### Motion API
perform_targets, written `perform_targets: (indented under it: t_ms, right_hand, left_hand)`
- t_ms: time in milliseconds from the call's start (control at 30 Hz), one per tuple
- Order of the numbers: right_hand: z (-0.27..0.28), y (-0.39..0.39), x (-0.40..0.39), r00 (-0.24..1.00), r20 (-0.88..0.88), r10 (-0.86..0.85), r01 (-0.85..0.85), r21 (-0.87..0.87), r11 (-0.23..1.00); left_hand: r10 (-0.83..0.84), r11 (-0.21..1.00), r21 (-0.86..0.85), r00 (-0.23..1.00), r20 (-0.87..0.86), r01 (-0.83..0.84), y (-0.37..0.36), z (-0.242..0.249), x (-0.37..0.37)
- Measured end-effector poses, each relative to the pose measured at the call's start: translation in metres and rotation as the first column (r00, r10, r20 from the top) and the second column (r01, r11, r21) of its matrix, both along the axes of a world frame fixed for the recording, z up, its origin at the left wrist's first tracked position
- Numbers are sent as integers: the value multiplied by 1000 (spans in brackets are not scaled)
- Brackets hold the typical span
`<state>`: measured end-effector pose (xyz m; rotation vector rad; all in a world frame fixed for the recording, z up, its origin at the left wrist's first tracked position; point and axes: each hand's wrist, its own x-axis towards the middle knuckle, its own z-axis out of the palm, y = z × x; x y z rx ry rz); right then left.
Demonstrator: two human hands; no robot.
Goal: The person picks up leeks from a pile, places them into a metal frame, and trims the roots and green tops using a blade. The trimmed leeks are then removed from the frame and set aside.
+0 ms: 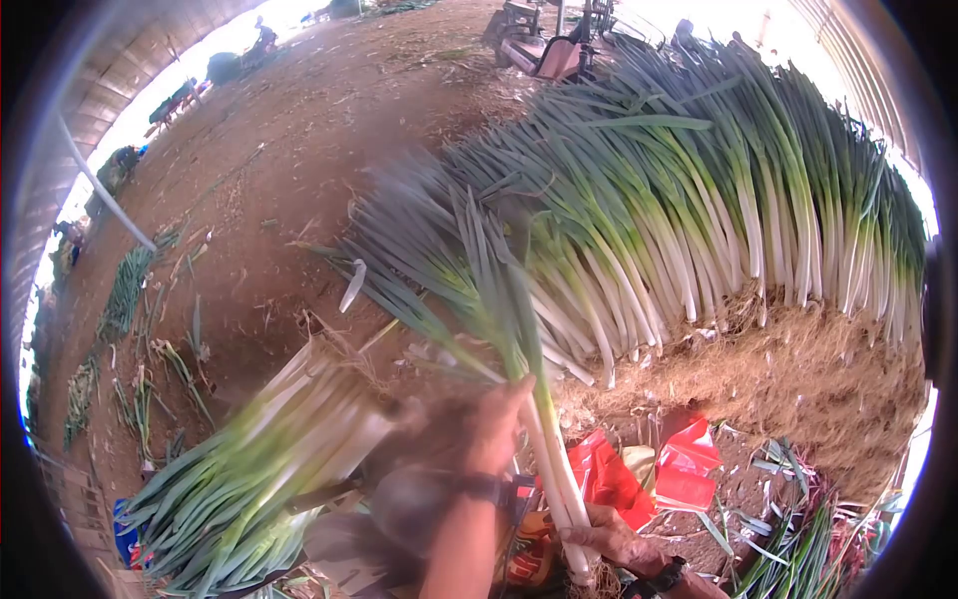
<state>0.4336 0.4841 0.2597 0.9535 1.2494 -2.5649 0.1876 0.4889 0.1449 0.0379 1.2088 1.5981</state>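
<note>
My left hand (494, 424), somewhat blurred and with a dark strap at its wrist, is closed around the middle of a few long green onions (547, 444). Lower down, my right hand (614, 542) grips the white stalks just above their roots. The held stalks lean slightly, leaves upward and roots at the bottom. To the left of my left hand lies a thick bundle of green onions (264, 449), roots toward the top and leaves toward the lower left. Beside my right hand are red plastic wrappers (639, 477) on the ground.
A large bank of green onions (689, 200) stands packed across the right side, roots on the soil. Leaf scraps (798, 544) are heaped at lower right, more litter the left ground. A wheeled cart (554, 45) stands at the back, and a white pole (105, 190) slants at left.
</note>
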Motion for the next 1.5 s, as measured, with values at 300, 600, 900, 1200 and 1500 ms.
perform_targets:
  t_ms: [300,600,900,1200,1500]
  right_hand:
    - [6,-7,-4,984,88,154,-170,227,959]
    - [2,7,-26,981,52,187,-192,396,898]
    - [-3,16,-54,965,15,264,-221,589,778]
    - [-11,17,-58,934,-18,356,-196,809,555]
    - [-47,9,-76,881,55,469,29,985,-170]
  left_hand:
    - [-40,966,-259,997,-71,20,1,-14,-14]
    - [123,955,226,951,282,-190,-15,63,-17]
    - [284,829,425,929,239,-363,-42,98,-34]
    - [396,737,517,898,190,-435,-80,128,-55]
    - [623,655,565,782,-26,-503,-112,136,-87]
